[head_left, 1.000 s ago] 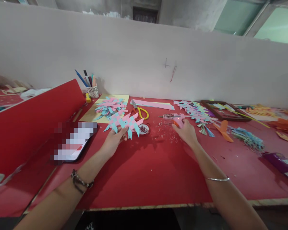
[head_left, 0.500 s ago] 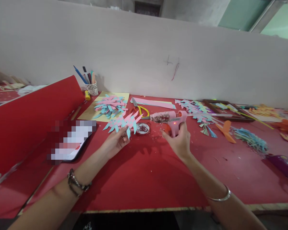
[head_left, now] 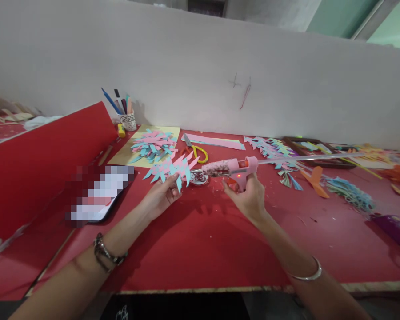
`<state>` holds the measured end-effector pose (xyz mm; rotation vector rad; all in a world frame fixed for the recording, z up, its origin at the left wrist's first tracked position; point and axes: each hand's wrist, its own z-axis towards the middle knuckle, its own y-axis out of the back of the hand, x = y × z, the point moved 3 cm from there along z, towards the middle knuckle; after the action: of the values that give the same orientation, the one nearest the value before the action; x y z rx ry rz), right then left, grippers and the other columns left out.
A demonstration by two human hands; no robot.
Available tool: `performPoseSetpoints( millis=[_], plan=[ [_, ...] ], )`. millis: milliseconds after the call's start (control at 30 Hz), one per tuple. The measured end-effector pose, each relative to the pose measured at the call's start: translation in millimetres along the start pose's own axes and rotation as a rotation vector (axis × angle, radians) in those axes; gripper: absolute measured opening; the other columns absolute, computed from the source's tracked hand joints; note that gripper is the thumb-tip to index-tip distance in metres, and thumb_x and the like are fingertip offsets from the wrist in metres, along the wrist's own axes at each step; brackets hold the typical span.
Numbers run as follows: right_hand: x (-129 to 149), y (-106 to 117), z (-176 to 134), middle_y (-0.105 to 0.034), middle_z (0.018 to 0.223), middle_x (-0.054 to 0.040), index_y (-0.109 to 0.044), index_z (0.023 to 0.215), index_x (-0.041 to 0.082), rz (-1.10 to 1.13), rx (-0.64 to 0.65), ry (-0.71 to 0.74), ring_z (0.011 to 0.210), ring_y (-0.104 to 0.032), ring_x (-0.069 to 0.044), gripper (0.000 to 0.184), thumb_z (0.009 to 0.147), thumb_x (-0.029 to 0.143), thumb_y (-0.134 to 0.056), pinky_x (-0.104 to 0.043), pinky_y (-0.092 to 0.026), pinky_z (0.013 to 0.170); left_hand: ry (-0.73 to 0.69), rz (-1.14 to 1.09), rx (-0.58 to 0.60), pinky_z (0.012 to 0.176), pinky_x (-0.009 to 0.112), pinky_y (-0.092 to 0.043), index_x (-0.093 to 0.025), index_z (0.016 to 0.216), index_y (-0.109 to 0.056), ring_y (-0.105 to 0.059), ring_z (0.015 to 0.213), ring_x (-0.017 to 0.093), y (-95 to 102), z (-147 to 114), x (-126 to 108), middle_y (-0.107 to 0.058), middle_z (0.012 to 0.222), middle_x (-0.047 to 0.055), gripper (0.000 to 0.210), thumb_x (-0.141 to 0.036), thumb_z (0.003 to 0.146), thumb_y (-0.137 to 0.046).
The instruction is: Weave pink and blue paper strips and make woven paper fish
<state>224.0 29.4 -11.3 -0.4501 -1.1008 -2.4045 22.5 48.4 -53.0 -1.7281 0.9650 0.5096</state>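
My left hand point(head_left: 163, 195) is closed on a pink and light-blue folded paper strip point(head_left: 168, 171) with pointed tips, held above the table. My right hand point(head_left: 250, 198) grips a pink hot glue gun point(head_left: 228, 168) by its handle, and a small orange light glows on it. The gun's nozzle points left and reaches the right end of the paper strip; whether they touch I cannot tell. A long clear glue stick point(head_left: 306, 158) sticks out of the gun's back. Under the nozzle lies a small round white dish point(head_left: 199, 179) holding dark thread.
Behind my hands are a pile of paper strips point(head_left: 153, 144), scissors point(head_left: 198, 151) with yellow handles and a pen cup point(head_left: 127, 120). A phone point(head_left: 106, 195) lies left, beside a raised red board point(head_left: 50, 164). Right are an orange paper piece point(head_left: 315, 181), blue fringed paper point(head_left: 348, 193) and a purple box point(head_left: 393, 229).
The glue gun has moved left and slightly down, bringing its nozzle to the paper strip. My left hand has stayed nearly still.
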Motion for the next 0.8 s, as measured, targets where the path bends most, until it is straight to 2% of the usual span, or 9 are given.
performPoseSetpoints(
  millis=[233,533,800],
  plan=[
    [-3.3,-1.2,-1.3,-0.057,0.056,-0.0005,-0.049,0.089,0.02,0.001,-0.01,-0.005,0.044,-0.051,-0.016,0.035,0.066,0.045,-0.053,-0.029,-0.04,0.046,-0.022,0.032,0.03,0.039,0.011,-0.041,-0.014,0.052,-0.049,-0.038,0.034,0.0,1.0,1.2,0.4,-0.046,0.042,-0.008,0.027,-0.025,0.059,-0.072],
    [-2.8,-1.1,-0.5,-0.055,0.055,-0.0001,-0.049,0.094,0.02,0.016,0.025,-0.045,0.044,-0.049,-0.016,0.036,0.065,0.042,-0.051,-0.029,-0.038,0.045,-0.027,0.051,0.004,0.039,0.012,-0.041,-0.015,0.051,-0.047,-0.038,0.033,0.0,-0.7,-0.6,-1.1,-0.044,0.041,-0.009,0.027,-0.024,0.062,-0.07],
    [-2.1,-0.1,-0.7,-0.054,0.051,0.0018,-0.05,0.089,0.021,0.031,0.011,-0.06,0.041,-0.047,-0.014,0.03,0.063,0.037,-0.051,-0.029,-0.039,0.045,-0.012,0.046,-0.003,0.04,0.013,-0.041,-0.015,0.049,-0.045,-0.038,0.033,0.0,0.2,-0.9,-0.9,-0.043,0.04,-0.01,0.03,-0.024,0.06,-0.072]
  ],
)
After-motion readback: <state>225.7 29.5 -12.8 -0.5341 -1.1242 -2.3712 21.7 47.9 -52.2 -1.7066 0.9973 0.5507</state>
